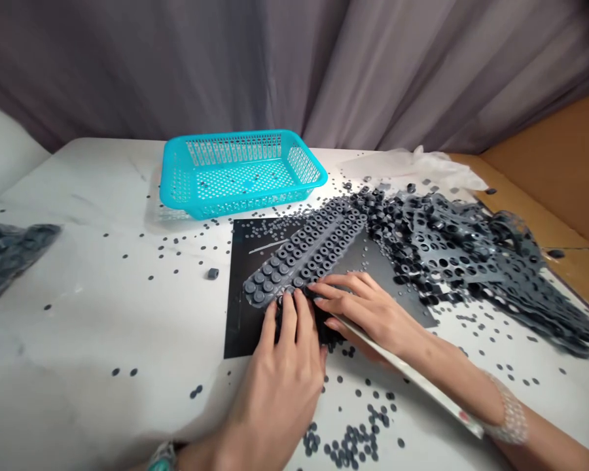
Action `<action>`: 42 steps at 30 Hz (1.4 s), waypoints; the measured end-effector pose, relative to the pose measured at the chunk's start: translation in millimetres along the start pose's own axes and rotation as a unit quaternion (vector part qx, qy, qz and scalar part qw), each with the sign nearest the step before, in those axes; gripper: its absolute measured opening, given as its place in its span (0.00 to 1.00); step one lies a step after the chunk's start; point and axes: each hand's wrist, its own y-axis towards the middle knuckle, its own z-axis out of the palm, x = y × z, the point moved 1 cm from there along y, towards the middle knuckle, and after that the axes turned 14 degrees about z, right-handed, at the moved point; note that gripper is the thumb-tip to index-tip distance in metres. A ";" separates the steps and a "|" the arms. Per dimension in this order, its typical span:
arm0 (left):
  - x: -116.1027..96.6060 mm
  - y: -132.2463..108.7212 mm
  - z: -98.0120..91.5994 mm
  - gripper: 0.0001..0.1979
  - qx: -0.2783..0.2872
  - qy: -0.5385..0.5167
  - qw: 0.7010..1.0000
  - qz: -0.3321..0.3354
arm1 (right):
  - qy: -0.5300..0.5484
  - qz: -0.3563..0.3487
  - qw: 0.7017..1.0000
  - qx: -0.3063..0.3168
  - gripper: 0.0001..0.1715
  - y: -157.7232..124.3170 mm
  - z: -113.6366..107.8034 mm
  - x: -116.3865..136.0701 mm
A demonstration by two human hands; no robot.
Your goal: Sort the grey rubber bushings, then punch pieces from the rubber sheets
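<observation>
Two studded dark grey rubber strips (299,252) lie side by side, slanting across a black mat (240,327). At their near end, my left hand (287,366) curls its fingers over dark rubber pieces, which it mostly hides. My right hand (373,314) is beside it, fingertips touching the same dark pieces. A long white flat stick (422,379) is held in my right hand, its far tip under the fingers and its near end along the forearm.
A teal perforated basket (245,203) stands at the back with small dark discs inside. To the right lies a heap of dark rings and punched sheets (451,248), with a clear plastic bag (436,167) behind. Small discs (353,445) scatter widely. Another bag of dark parts (14,252) is left.
</observation>
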 end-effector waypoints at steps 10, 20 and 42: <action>0.9 1.0 0.9 0.22 0.009 0.012 1.000 -0.010 | -0.055 -0.021 0.998 -0.003 0.10 1.8 7.0 6.3; -1.3 -0.7 6.1 0.25 0.001 0.022 1.000 0.020 | -0.078 0.019 0.994 -0.077 0.14 1.0 13.9 14.5; 0.4 3.3 0.4 0.26 -0.002 -0.053 0.998 -0.028 | 0.074 0.099 0.991 -0.049 0.09 6.4 -1.6 1.4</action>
